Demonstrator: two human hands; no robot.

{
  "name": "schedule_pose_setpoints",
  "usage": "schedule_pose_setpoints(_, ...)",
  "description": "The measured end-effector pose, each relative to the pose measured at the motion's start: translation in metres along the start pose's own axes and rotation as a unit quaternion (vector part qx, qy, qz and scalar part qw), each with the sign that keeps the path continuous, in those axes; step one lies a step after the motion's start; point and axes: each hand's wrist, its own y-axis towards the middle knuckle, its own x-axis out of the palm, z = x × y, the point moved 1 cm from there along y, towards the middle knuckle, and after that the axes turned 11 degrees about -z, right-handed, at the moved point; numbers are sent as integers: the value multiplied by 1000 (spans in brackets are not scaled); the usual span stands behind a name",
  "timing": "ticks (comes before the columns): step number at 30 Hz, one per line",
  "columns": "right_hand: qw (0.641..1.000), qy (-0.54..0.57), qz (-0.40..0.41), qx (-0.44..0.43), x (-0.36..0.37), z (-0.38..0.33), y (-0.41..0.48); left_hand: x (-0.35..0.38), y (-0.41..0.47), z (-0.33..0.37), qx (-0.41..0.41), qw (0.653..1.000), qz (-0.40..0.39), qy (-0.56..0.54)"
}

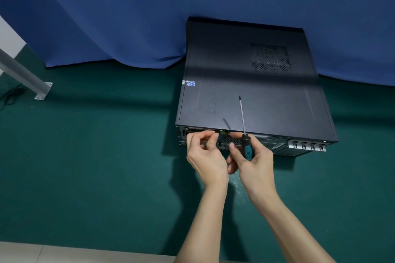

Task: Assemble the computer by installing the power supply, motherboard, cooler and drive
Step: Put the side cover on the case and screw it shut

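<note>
Head view: computer case (252,91) lies flat on green floor covering (106,155), far end against blue curtain (128,16), rear panel (277,145) facing the person. Left hand (205,155) at that panel, fingertips curled and pinched; contents too small to tell. Right hand (254,162) grips screwdriver (245,139), shaft pointing up over the case.

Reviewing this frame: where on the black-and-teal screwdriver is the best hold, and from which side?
Take the black-and-teal screwdriver by its thick ribbed handle, coming from the near side, below. Its thin metal shaft points up and away over the black computer case and is, I judge, too slim to hold firmly. The right grip already wraps the handle this way.
</note>
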Motion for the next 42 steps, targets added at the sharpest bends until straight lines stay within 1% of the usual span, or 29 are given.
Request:
schedule_pose_setpoints(8,1000,-5,-12,2,-4,2,-1,4,0,-5,11,1000,24,-7)
schedule_pose_setpoints(14,1000,-23,-20,-1,-5,2,-1,6,0,-6,-6,999,31,-2)
schedule_pose_setpoints(16,999,-34,-20,1,-7,3,-3,7,-1,-5,-25,999,34,2)
schedule_pose_setpoints(20,997,-81,-15,16,-13,7,-11,7,-1,-4,-89,996,30,0)
schedule_pose_setpoints(22,993,-115,-23,17,-17,10,-18,6,1,-1,-126,992,15,-15)
schedule_pose_setpoints(26,984,-171,-35,26,-21,16,-33,3,10,7,-202,976,-45,-66)
schedule_pose_setpoints(30,977,-203,-25,61,-19,23,-44,-3,17,17,-274,950,-89,-115)
schedule_pose_setpoints(34,973,-215,-22,80,-17,22,-46,-11,29,28,-350,915,-137,-147)
schedule_pose_setpoints(38,970,-229,-25,82,-16,20,-44,-21,39,33,-384,890,-198,-146)
schedule_pose_setpoints(42,966,-242,-25,81,-14,18,-43,-26,42,33,-402,871,-233,-161)
